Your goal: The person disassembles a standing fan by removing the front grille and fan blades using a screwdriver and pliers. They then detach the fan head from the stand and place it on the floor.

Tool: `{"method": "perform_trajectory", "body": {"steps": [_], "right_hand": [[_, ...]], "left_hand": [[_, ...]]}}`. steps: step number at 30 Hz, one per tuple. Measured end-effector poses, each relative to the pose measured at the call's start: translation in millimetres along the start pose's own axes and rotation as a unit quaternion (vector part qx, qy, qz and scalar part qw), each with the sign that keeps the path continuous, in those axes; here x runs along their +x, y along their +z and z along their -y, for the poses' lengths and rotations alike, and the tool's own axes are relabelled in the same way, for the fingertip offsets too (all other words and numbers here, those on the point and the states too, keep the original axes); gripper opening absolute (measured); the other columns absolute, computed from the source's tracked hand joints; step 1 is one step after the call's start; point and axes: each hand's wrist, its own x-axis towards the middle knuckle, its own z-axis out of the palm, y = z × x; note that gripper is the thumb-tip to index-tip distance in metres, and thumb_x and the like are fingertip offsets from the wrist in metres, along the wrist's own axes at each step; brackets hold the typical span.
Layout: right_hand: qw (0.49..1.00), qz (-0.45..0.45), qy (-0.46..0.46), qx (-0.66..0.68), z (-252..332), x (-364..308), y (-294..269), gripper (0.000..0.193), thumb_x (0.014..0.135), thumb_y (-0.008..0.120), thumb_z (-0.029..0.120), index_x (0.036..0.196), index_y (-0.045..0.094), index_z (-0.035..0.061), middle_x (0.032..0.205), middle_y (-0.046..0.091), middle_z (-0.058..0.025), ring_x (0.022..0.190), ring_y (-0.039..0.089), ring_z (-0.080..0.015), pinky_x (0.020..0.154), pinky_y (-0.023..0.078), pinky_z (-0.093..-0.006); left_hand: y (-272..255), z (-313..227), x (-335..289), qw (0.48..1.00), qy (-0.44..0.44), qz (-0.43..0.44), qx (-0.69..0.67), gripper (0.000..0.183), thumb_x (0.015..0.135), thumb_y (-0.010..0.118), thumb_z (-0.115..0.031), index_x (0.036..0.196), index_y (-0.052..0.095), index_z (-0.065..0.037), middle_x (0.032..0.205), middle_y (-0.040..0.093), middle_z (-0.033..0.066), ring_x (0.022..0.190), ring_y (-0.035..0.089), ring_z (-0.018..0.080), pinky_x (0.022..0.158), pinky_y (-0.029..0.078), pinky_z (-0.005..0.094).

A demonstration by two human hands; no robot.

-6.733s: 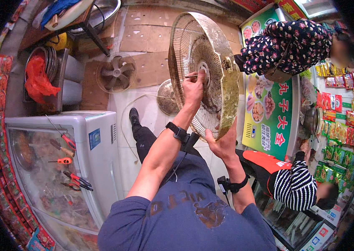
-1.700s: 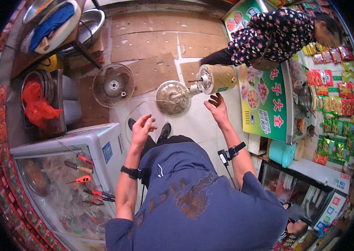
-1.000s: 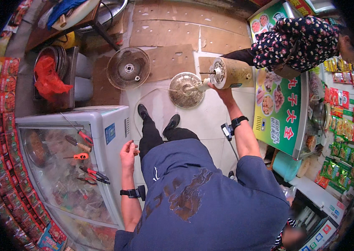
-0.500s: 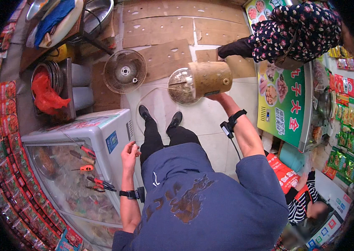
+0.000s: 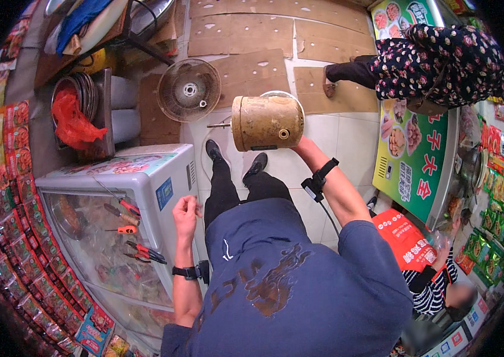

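Note:
A yellowed, stained fan motor housing (image 5: 264, 124) is held up in front of me, its thin metal shaft (image 5: 218, 125) pointing left. My right hand (image 5: 303, 147) grips it at its lower right side; the housing hides most of the fingers. My left hand (image 5: 187, 209) is held near the freezer's edge, its fingers curled in, and whatever they may hold is too small to make out. On the floor beyond lies a round wire fan guard (image 5: 189, 90). Behind the housing, only the pale rim of a round fan part (image 5: 280, 94) shows.
At left, a glass-topped freezer (image 5: 171, 160) bears pliers (image 5: 146, 253) and an orange-handled screwdriver (image 5: 126, 229). A person in a flowered top (image 5: 442, 65) stands far right by a green-fronted freezer (image 5: 409, 152). Another person in striped sleeves (image 5: 430, 291) is at lower right.
My right hand has drawn the motor housing left and turned it, so its shaft now sticks out. My left hand's fingers have curled in. The person in the flowered top has shifted slightly.

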Motion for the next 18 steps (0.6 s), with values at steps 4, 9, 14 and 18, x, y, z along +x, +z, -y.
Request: {"method": "perform_trajectory", "body": {"steps": [4, 9, 14, 18], "right_hand": [[0.998, -0.008, -0.02, -0.06, 0, 20, 2, 0.055, 0.088, 0.083, 0.035, 0.137, 0.066, 0.0163, 0.142, 0.066, -0.0116, 0.136, 0.057, -0.0315, 0.118, 0.043, -0.0469], [0.998, -0.039, 0.055, -0.008, -18, 43, -11, 0.054, 0.085, 0.085, 0.035, 0.133, 0.069, 0.0158, 0.136, 0.069, -0.0123, 0.131, 0.061, -0.0321, 0.114, 0.046, -0.047], [0.971, -0.132, 0.167, 0.105, -48, 61, -48, 0.041, 0.085, 0.085, 0.032, 0.117, 0.073, 0.0096, 0.111, 0.078, -0.0102, 0.106, 0.074, -0.0259, 0.091, 0.059, -0.043], [0.957, -0.172, 0.174, 0.155, -53, 46, -79, 0.038, 0.09, 0.082, 0.02, 0.123, 0.071, 0.0059, 0.119, 0.076, -0.0075, 0.11, 0.072, -0.022, 0.097, 0.058, -0.0401]], "left_hand": [[6, 4, -5, 1.0, -0.004, -0.005, 0.008, 0.038, 0.108, 0.067, -0.021, 0.137, 0.064, 0.004, 0.114, 0.075, 0.0126, 0.076, 0.072, 0.0142, 0.071, 0.056, 0.0289], [2, 14, -6, 0.999, -0.035, 0.025, 0.006, 0.042, 0.107, 0.067, -0.021, 0.142, 0.061, 0.003, 0.12, 0.075, 0.0139, 0.08, 0.074, 0.0157, 0.076, 0.057, 0.0314], [-6, 22, -10, 1.0, -0.026, 0.011, 0.002, 0.042, 0.108, 0.067, -0.023, 0.141, 0.062, 0.002, 0.119, 0.075, 0.0147, 0.081, 0.073, 0.0157, 0.076, 0.058, 0.0309], [-9, 27, -10, 1.0, -0.024, 0.009, -0.008, 0.043, 0.108, 0.068, -0.025, 0.141, 0.062, 0.002, 0.119, 0.075, 0.0156, 0.081, 0.073, 0.0158, 0.076, 0.059, 0.0311]]}}
